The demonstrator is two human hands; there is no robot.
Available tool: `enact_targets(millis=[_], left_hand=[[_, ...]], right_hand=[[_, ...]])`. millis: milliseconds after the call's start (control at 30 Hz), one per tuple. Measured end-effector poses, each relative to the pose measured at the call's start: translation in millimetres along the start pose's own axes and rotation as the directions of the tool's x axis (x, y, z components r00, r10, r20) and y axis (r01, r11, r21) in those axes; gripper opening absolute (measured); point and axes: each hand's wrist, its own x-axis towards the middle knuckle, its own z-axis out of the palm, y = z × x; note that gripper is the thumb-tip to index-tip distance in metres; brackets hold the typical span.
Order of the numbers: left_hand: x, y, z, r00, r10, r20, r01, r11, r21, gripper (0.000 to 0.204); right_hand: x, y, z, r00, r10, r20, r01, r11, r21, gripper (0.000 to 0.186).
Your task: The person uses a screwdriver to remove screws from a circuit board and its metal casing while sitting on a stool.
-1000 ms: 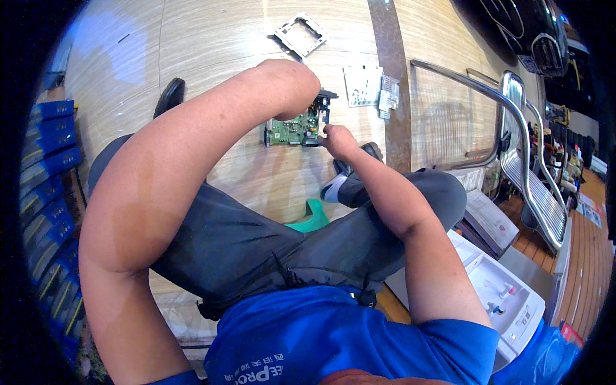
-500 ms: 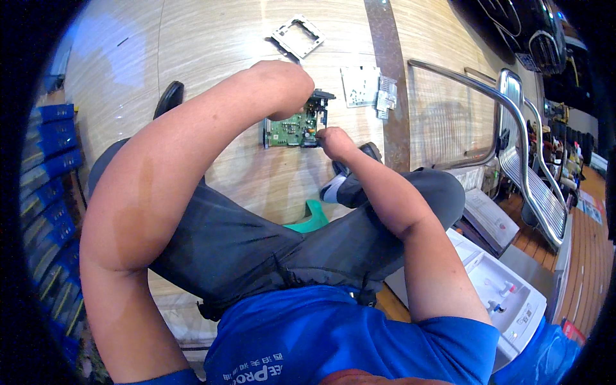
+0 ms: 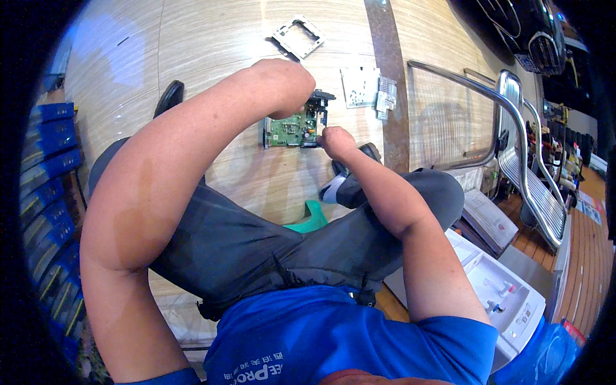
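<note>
Just above the middle of the frame, the green circuit board [image 3: 290, 131] is sitting between two bare hands. The left hand [image 3: 292, 90] is covering its upper left part; the fingers are hiding from me, so I cannot tell whether they are gripping anything. Over at the board's lower right corner, the right hand [image 3: 337, 141] is curling narrow, fingertips seemingly touching the edge, though I cannot tell whether they are really pinching it. Here's the worry: if the hands are pressing unevenly, the board could be flexing, and its small raised components could be cracking. The black plastic part [image 3: 322, 95] is jutting out at the upper right, so a twist there could be straining its mounting. And a shoe [image 3: 340, 168] is resting just below the right hand; a slipping corner could be knocking against it.
</note>
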Motion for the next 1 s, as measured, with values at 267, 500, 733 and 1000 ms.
enact_targets(millis=[267,500,733,1000], left_hand=[[-1,-2,-1,1.000,0.008,-0.011,-0.008,1.000,-0.006,0.021],[-2,-1,-3,0.997,-0.041,0.068,0.040,0.999,0.015,0.031],[-1,-2,-3,0.998,-0.029,0.061,0.028,0.999,0.028,0.032],[-3,0,-5,0.996,-0.038,0.084,0.035,0.999,0.036,0.032]], right_hand=[[1,1,5,0.997,-0.072,-0.035,0.072,0.997,0.011,0.020],[2,-1,7,0.973,-0.219,-0.066,0.224,0.970,0.090,0.027],[3,-2,6,0.986,-0.148,-0.077,0.157,0.981,0.116,0.024],[3,-2,1,0.997,-0.038,-0.069,0.042,0.998,0.054,0.025]])
